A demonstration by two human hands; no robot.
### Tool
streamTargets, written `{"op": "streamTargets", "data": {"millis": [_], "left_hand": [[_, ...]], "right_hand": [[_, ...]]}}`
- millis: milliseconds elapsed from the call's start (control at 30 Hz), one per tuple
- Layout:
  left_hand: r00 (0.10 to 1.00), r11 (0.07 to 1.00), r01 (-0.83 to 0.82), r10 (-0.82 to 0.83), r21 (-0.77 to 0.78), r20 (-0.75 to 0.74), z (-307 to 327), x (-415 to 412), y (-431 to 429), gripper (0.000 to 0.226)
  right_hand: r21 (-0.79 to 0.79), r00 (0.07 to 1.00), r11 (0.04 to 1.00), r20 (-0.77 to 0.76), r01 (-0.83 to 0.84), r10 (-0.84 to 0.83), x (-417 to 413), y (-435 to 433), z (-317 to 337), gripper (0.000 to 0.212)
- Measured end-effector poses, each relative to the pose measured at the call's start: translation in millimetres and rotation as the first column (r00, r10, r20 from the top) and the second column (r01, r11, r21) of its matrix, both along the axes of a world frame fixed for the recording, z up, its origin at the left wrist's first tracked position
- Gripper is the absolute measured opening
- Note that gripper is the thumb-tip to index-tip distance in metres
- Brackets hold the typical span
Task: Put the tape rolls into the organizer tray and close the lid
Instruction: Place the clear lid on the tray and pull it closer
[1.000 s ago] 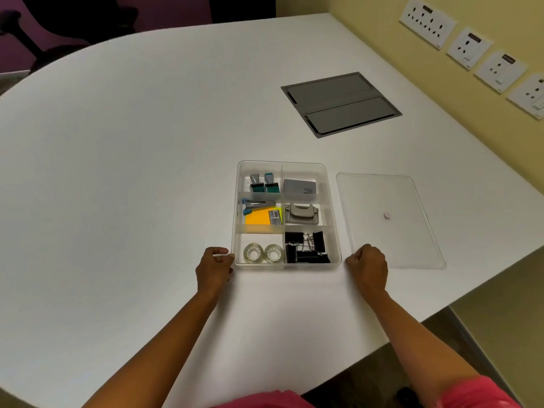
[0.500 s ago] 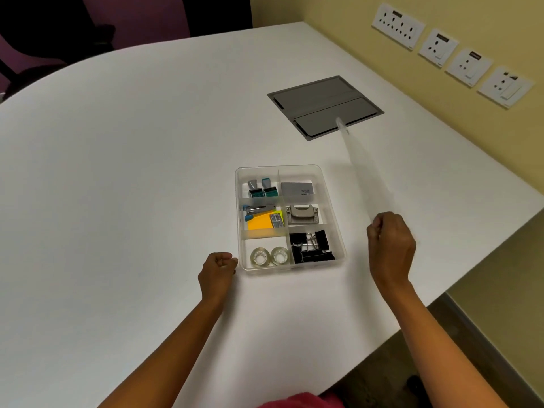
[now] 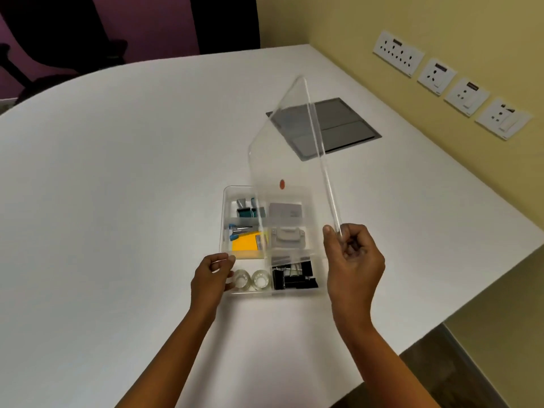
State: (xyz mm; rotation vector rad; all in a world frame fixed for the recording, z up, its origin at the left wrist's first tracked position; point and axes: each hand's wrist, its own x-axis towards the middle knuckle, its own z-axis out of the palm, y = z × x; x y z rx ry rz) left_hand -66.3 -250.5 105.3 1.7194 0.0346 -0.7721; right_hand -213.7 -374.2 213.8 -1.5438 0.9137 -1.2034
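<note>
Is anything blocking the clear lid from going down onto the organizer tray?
Nothing visible blocks it. The clear plastic lid is held tilted above the clear compartmented organizer tray by the right hand; the left hand is at the tray's near-left corner.

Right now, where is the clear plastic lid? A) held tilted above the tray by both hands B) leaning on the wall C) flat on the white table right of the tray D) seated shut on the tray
A: the clear plastic lid is tilted in the air over the clear organizer tray, its edges pinched by the right hand and the left hand.
</note>
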Motion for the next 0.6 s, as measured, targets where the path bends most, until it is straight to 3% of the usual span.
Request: {"op": "streamTargets", "data": {"millis": [133, 300, 467, 600], "left_hand": [[0.999, 0.999, -0.039, 0.040, 0.023, -0.026, 3.0, -8.7, -10.5, 0.026], [0.979, 0.981, -0.195, 0.195, 0.004, -0.053, -0.5, -17.3, -12.9, 0.029], [0.941, 0.940, -0.311, 0.285, 0.140, 0.180, -7.2, -23.2, -17.8, 0.024], [0.913, 0.909, -0.360, 0.298, 0.209, 0.277, -12.9, -27.1, -20.1, 0.027]], "right_hand": [[0.450, 0.980, 0.879, 0.181, -0.155, 0.080, -7.5, -27.5, -11.9, 0.040], [0.674, 0.973, 0.705, 0.207, -0.221, 0.107, -23.3, -53.8, -51.9, 0.036], [0.691, 0.982, 0.713, -0.029, -0.116, 0.189, -34.4, -69.5, -90.5, 0.037], [0.613, 0.910, 0.790, -0.337, 0.018, 0.240, -41.7, -64.9, -113.4, 0.029]]}}
